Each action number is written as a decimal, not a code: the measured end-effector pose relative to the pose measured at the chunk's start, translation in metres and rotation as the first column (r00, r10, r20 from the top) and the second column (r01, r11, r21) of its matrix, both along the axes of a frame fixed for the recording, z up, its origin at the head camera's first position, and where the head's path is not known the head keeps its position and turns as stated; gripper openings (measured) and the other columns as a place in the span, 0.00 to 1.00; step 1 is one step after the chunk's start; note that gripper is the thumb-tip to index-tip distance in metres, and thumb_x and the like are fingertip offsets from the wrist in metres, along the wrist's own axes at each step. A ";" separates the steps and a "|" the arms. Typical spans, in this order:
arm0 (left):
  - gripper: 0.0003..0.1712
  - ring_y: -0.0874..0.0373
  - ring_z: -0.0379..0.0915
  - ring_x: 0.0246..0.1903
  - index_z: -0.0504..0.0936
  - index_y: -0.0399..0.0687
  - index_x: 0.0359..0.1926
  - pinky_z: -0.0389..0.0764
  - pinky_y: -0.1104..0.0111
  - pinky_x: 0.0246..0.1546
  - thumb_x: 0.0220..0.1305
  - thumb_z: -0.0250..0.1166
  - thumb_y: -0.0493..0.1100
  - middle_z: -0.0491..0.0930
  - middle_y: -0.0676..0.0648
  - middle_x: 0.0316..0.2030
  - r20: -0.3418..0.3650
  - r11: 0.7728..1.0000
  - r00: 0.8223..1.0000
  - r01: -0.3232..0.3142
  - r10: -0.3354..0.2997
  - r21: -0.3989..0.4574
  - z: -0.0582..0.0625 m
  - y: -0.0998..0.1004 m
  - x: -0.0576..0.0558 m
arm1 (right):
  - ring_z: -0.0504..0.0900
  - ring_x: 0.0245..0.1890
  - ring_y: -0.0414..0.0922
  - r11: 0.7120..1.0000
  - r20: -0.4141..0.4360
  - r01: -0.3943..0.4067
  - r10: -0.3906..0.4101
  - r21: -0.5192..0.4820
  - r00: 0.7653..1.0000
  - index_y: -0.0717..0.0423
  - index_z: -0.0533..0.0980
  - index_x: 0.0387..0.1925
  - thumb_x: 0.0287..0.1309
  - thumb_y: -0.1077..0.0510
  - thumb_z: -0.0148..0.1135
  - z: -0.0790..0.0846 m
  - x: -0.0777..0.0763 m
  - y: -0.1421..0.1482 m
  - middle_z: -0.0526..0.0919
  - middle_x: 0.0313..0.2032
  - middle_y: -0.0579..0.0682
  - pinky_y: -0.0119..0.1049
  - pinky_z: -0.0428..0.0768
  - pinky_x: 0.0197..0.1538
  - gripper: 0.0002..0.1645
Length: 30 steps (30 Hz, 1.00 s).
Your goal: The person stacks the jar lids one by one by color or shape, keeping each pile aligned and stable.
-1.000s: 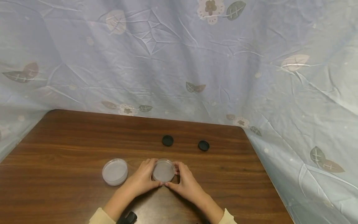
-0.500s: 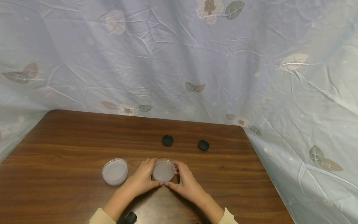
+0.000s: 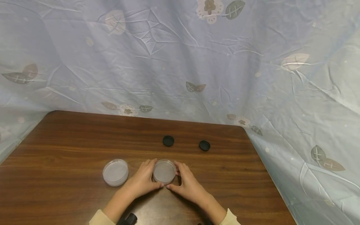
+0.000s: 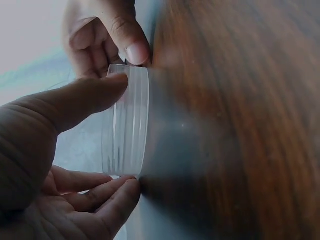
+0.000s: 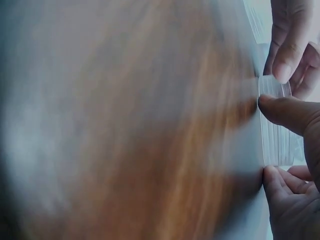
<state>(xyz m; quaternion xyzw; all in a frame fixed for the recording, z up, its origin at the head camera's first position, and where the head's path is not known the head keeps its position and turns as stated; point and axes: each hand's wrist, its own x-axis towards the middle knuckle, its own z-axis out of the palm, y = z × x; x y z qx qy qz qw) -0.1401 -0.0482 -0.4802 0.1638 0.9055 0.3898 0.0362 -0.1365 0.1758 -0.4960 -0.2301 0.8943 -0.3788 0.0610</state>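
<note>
A short stack of clear petri dishes (image 3: 164, 172) stands on the table between both hands. Stacked rims show as ridges along its side wall in the left wrist view. My left hand (image 3: 143, 180) grips it from the left, thumb on the near side and fingers round the far side. From the right, my right hand (image 3: 187, 184) holds it too, its thumb (image 5: 274, 103) against the wall and its fingertips (image 5: 272, 175) at the far side. The two thumbs lie close together at the near edge. Just left of my left hand sits another clear petri dish stack (image 3: 115, 172).
Two black round caps (image 3: 168, 141) lie farther back on the brown wooden table (image 3: 70, 140), the second cap (image 3: 204, 145) to the right. A patterned curtain (image 3: 168, 62) hangs behind the table and along its sides.
Both hands stay round the petri dish stack. My right thumb has shifted very slightly, leaving a slightly wider gap between the thumbs. The other things have not moved.
</note>
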 end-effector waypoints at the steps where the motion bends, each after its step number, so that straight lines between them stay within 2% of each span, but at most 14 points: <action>1: 0.56 0.29 0.71 0.66 0.68 0.23 0.69 0.74 0.36 0.67 0.46 0.85 0.46 0.76 0.27 0.62 0.005 1.000 1.000 -0.001 0.001 -0.001 0.001 0.000 0.000 | 0.76 0.65 0.54 1.000 0.006 -0.004 0.004 -0.003 1.000 0.66 0.58 0.76 0.58 0.58 0.79 0.001 0.000 0.000 0.71 0.65 0.60 0.35 0.79 0.70 0.53; 6: 0.60 0.23 0.64 0.70 0.65 0.24 0.72 0.72 0.31 0.66 0.51 0.83 0.56 0.70 0.22 0.68 0.044 1.000 0.999 -0.005 0.006 -0.021 0.008 -0.004 0.004 | 0.75 0.68 0.55 1.000 0.058 -0.024 0.024 -0.003 0.998 0.66 0.56 0.78 0.60 0.56 0.78 0.006 -0.002 0.006 0.70 0.66 0.60 0.38 0.78 0.71 0.55; 11: 0.62 0.22 0.61 0.71 0.63 0.24 0.74 0.71 0.30 0.66 0.54 0.80 0.61 0.66 0.20 0.69 0.041 0.999 0.999 -0.002 0.003 -0.038 0.024 -0.009 0.006 | 0.75 0.69 0.57 0.999 0.112 -0.045 0.043 0.019 0.993 0.65 0.57 0.78 0.62 0.51 0.76 0.015 -0.008 0.017 0.70 0.68 0.61 0.44 0.78 0.72 0.53; 16: 0.58 0.20 0.56 0.74 0.64 0.25 0.74 0.64 0.28 0.69 0.59 0.77 0.61 0.63 0.20 0.72 0.050 0.998 0.998 0.031 -0.028 -0.049 0.043 -0.014 0.003 | 0.76 0.68 0.60 1.000 0.158 0.002 -0.001 -0.007 0.987 0.66 0.63 0.74 0.65 0.50 0.73 0.021 -0.019 0.030 0.74 0.67 0.64 0.52 0.77 0.71 0.45; 17: 0.56 0.21 0.58 0.74 0.65 0.26 0.74 0.65 0.29 0.69 0.61 0.76 0.61 0.65 0.21 0.72 0.045 0.998 0.998 0.035 -0.033 -0.054 0.047 -0.015 0.001 | 0.77 0.67 0.60 1.000 0.158 0.018 -0.014 -0.018 0.987 0.67 0.65 0.73 0.65 0.50 0.73 0.021 -0.022 0.032 0.75 0.67 0.64 0.53 0.77 0.71 0.44; 20: 0.51 0.27 0.67 0.70 0.67 0.28 0.73 0.73 0.34 0.67 0.64 0.74 0.60 0.71 0.26 0.69 0.008 0.997 0.999 0.053 -0.053 -0.062 0.057 -0.017 -0.004 | 0.78 0.66 0.59 0.997 0.133 0.061 -0.056 -0.038 0.990 0.66 0.69 0.69 0.65 0.50 0.73 0.020 -0.031 0.037 0.78 0.65 0.63 0.53 0.78 0.70 0.40; 23: 0.47 0.30 0.72 0.66 0.69 0.29 0.72 0.77 0.38 0.65 0.66 0.72 0.58 0.74 0.29 0.67 -0.034 0.995 0.997 0.066 -0.068 -0.072 0.068 -0.019 -0.010 | 0.81 0.64 0.59 0.994 0.071 0.093 -0.089 -0.050 0.994 0.66 0.70 0.68 0.64 0.50 0.74 0.020 -0.040 0.038 0.80 0.62 0.62 0.53 0.80 0.68 0.39; 30: 0.44 0.31 0.72 0.68 0.70 0.30 0.72 0.77 0.39 0.66 0.68 0.71 0.56 0.73 0.30 0.68 -0.076 0.987 0.990 0.113 -0.122 -0.113 0.099 -0.018 -0.036 | 0.81 0.64 0.57 0.988 0.000 0.133 -0.133 -0.075 0.991 0.66 0.70 0.68 0.62 0.53 0.76 0.025 -0.063 0.036 0.80 0.62 0.62 0.53 0.79 0.69 0.40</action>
